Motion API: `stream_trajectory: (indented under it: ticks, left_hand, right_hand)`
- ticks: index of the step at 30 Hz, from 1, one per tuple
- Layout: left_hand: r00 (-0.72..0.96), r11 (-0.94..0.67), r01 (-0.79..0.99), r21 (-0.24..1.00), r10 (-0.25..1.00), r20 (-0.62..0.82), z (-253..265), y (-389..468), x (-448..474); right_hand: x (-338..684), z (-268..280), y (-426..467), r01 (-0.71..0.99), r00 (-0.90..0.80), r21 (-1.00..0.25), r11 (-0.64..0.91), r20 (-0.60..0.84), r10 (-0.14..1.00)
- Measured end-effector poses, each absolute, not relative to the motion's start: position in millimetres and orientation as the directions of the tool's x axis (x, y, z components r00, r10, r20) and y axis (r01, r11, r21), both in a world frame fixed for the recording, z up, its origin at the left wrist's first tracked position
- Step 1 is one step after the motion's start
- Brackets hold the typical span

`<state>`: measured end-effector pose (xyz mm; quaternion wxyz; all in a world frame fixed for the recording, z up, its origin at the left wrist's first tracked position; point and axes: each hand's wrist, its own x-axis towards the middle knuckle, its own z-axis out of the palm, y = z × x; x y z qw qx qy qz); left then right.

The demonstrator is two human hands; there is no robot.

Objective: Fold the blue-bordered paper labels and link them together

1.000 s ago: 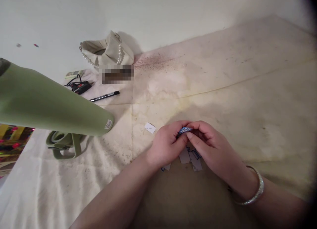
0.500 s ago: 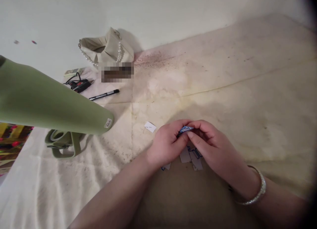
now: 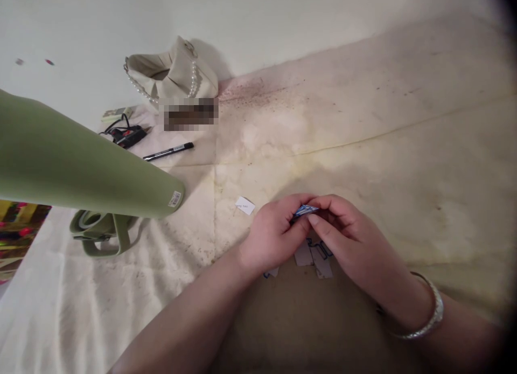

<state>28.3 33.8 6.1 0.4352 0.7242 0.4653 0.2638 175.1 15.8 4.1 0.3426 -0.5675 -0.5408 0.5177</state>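
Between my two hands is a small piece of paper (image 3: 306,209) with blue lines on it, mostly covered by fingers. My left hand (image 3: 277,228) pinches its left side, and my right hand (image 3: 341,226) grips its right side with thumb and fingertips. Both hands are closed and touch each other at the fingertips. Below them lie several white paper pieces (image 3: 323,269) with blue marks, partly hidden by my hands. Left of my left hand, a small white slip (image 3: 245,205) with printed letters lies on the cloth.
A tall green bottle (image 3: 89,164) stands at the left, with a green lid and handle (image 3: 105,236) beside it. Farther back are a black pen (image 3: 168,151), a black corded object (image 3: 131,136) and a cream bag (image 3: 169,72) with a pearl strap. A stained cloth (image 3: 363,147) covers the table.
The view has shifted slightly, so the bottle, bag and pen sit a little farther left and higher. My hands keep nearly the same hold on the paper.
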Motion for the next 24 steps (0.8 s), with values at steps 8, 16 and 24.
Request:
stream_trajectory:
  ticks: [8,16,24]
  left_hand:
    - [0.436,-0.188,0.427,0.884,0.900,-0.019,6.3,34.3,28.1]
    - [0.437,-0.191,0.426,0.884,0.899,-0.016,6.5,33.8,28.4]
    - [0.436,-0.201,0.435,0.878,0.900,-0.010,5.3,34.1,27.7]
  right_hand:
    - [175.9,3.9,15.4,0.270,-0.118,-0.945,-0.184,-0.222,0.968]
    - [176.4,2.5,15.1,0.276,-0.119,-0.945,-0.176,-0.215,0.969]
    - [176.5,4.4,14.8,0.276,-0.114,-0.942,-0.189,-0.227,0.967]
